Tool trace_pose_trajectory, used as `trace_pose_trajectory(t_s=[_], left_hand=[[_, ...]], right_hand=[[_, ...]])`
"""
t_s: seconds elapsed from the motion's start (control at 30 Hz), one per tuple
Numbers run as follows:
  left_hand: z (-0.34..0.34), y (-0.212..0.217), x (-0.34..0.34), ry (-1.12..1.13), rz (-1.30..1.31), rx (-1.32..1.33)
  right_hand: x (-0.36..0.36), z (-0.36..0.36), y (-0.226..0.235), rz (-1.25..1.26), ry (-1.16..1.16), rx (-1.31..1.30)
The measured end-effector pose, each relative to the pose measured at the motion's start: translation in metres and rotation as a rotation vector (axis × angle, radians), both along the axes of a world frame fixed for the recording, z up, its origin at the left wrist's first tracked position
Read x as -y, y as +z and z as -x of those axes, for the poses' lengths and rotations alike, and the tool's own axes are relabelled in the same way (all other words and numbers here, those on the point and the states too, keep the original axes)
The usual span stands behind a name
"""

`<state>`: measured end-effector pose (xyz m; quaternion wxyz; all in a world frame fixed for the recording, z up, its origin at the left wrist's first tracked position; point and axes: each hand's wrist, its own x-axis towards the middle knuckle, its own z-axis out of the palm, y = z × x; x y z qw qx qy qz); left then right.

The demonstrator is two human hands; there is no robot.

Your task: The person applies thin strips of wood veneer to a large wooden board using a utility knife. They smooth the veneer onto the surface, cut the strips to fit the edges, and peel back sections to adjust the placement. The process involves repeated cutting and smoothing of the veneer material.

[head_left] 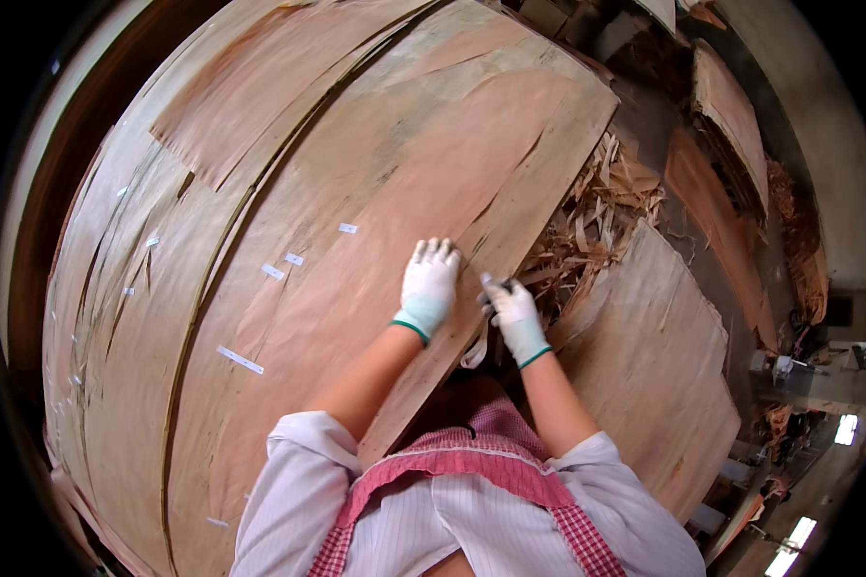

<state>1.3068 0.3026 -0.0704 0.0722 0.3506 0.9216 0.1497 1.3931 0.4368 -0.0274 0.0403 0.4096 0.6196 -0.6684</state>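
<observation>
A wide, pinkish-brown sheet of wood veneer point(481, 135) lies spread in front of me, with grain lines and splits. My left hand point(427, 288), in a white glove with a green cuff, rests flat on it near its right edge, fingers stretched forward. My right hand point(513, 313), gloved the same way, is closed around a small dark tool point(494, 285) right at that edge. The tool's working end is too small and blurred to make out. Short white tape strips point(240, 360) stick to the veneer left of my hands.
Torn veneer scraps point(597, 212) heap up beyond the right edge. Another veneer sheet point(654, 365) with a ragged edge lies to my right. Stacked boards point(731, 115) stand at the far right. A smaller loose veneer piece point(250, 87) lies on top at the far left.
</observation>
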Motion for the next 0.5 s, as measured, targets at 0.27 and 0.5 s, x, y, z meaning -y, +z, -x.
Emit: trace_pose_trajectory(t_s=[0.27, 0.5], left_hand=[[-0.034, 0.061, -0.069, -0.232, -0.563, 0.831], [-0.048, 0.069, -0.207, 0.106, -0.894, 1.008]], right_hand=[[-0.132, 0.0, 0.076, 0.079, 0.018, -0.3], [-0.232, 0.007, 0.115, 0.146, 0.109, -0.424]])
